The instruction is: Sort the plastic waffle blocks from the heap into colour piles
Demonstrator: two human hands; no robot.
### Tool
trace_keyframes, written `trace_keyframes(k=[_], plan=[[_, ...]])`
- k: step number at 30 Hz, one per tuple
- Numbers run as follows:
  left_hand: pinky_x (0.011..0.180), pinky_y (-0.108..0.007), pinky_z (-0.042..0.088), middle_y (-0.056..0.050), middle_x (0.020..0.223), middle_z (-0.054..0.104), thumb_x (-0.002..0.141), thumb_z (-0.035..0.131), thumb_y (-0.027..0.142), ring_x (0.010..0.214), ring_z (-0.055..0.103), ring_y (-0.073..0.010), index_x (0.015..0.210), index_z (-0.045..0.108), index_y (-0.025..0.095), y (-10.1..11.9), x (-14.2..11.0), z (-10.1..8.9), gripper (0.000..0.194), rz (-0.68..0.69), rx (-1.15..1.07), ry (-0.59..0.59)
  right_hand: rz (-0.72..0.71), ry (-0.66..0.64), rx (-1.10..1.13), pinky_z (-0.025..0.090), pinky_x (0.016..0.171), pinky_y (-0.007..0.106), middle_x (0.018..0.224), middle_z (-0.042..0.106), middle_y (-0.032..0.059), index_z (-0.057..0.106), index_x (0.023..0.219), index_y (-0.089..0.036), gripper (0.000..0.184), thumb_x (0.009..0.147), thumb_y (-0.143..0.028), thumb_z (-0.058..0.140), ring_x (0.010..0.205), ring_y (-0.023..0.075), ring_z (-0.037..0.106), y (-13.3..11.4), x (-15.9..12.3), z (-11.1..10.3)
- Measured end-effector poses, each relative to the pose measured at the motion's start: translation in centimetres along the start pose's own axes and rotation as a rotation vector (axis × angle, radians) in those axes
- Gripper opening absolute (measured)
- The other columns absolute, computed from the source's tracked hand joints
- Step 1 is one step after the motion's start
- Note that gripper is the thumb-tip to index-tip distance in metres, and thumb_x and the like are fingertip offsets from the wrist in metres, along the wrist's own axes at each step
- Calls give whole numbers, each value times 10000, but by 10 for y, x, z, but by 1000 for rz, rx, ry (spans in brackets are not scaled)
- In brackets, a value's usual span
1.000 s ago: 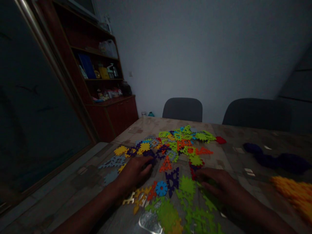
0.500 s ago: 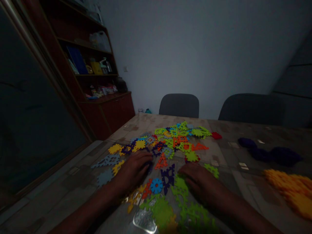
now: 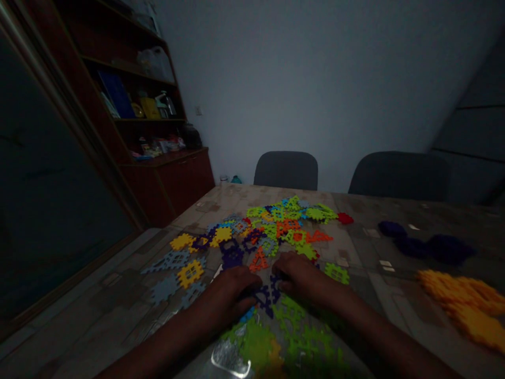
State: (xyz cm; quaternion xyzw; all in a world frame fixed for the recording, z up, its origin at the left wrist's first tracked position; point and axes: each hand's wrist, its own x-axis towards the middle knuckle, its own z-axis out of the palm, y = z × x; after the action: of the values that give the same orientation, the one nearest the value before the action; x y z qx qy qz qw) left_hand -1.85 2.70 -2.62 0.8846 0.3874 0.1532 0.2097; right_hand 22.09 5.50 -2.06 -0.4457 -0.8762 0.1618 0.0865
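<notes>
My left hand (image 3: pixel 236 287) is low over the table with its fingers bent together, the fingertips at a purple toothed plastic piece (image 3: pixel 263 300). From the other side my right hand (image 3: pixel 298 273) reaches in, its fingers curled down onto purple toothed plastic (image 3: pixel 275 288). Whether this is one piece or two I cannot tell, as the fingers cover part of it. An orange triangle piece (image 3: pixel 259 260) lies just beyond, between the hands. Behind my left hand is another purple piece (image 3: pixel 232 253). Part of a blue round piece (image 3: pixel 248 315) shows below my left hand.
Green pieces (image 3: pixel 256 342) lie nearest me. A mixed heap of pieces (image 3: pixel 292 210) covers the table's far middle. Yellow (image 3: pixel 190 273) and grey pieces (image 3: pixel 164 288) are at left. To the right are an orange-yellow stack (image 3: pixel 469 300) and purple stacks (image 3: pixel 430 247). Two chairs (image 3: pixel 286 169) stand behind.
My left hand has moved nearer and slightly right, uncovering a purple piece behind it. My right hand has moved left onto the purple plastic. The view has shifted slightly.
</notes>
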Motion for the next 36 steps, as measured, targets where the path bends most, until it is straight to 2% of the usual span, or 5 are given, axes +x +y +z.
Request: trace_keyframes(k=[12,19,23,31,36], plan=[[800,-266,432,3,946,643,891,608,66,908,613,-179,956,649,226,3,4,3,177,-68,-3,67,0,-71,109,378,916,349,1128,640,90,662,1146,-208,404,758,-95,676,1065,257,563,-1,-13,-9],[958,-376,452,-68,1093,664,892,506,150,1055,601,-257,1053,672,204,-58,2,-39,237,-186,66,245,57,-35,240,366,687,262,922,639,25,636,937,-178,325,641,-61,695,822,187,559,6,-14,-8],[1007,-440,442,-94,1140,663,868,510,209,1097,594,-299,1084,676,189,-80,-1,-47,273,-228,79,287,100,16,356,322,595,233,708,573,-41,624,836,-182,244,654,-19,617,679,142,532,14,-14,-11],[1019,-372,446,-65,1111,681,866,512,212,1066,617,-255,1065,690,200,-63,15,-50,267,-176,43,253,138,43,562,374,555,211,684,576,-41,623,900,-183,151,765,-123,592,618,124,545,-11,-8,-5],[994,-369,456,-60,1114,678,873,528,149,1077,614,-249,1054,679,197,-66,20,-55,241,-177,56,216,125,116,462,403,718,283,849,649,36,640,840,-166,163,708,-69,639,817,193,589,-29,-5,8]])
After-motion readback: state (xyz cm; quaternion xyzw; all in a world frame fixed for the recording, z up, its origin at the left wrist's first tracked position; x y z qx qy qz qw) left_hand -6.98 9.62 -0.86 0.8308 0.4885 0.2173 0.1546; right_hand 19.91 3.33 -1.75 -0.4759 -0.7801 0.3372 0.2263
